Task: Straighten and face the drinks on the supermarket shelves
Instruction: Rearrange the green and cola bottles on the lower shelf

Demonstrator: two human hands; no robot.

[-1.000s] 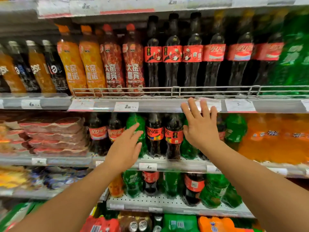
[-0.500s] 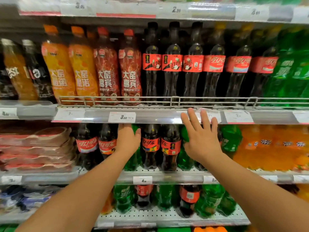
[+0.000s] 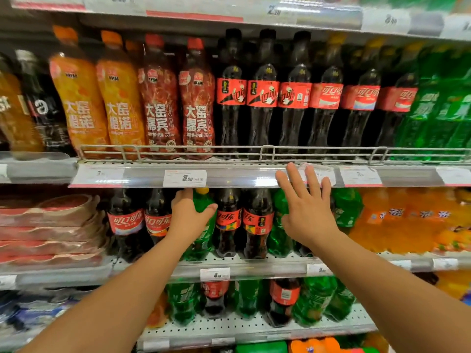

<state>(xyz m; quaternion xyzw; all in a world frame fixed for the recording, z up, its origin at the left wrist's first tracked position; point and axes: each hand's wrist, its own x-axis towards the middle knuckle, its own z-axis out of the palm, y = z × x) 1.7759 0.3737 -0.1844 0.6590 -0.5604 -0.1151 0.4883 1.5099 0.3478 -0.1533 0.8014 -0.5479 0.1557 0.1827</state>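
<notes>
While my left hand [image 3: 188,220] grips green bottle [image 3: 204,225] on middle shelf [image 3: 254,266] among colas, right hand [image 3: 305,215] hovers spread, holding nothing. Step: facing this bottle. Next, likely: rotate label forward, align with row.

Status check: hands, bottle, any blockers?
Left hand grips green bottle, middle shelf. Right hand open, fingers spread, holding nothing. Cola bottles crowd its right side.

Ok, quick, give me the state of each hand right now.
Left hand: closed around the green bottle on the middle shelf.
Right hand: open, fingers spread, holding nothing.
</notes>
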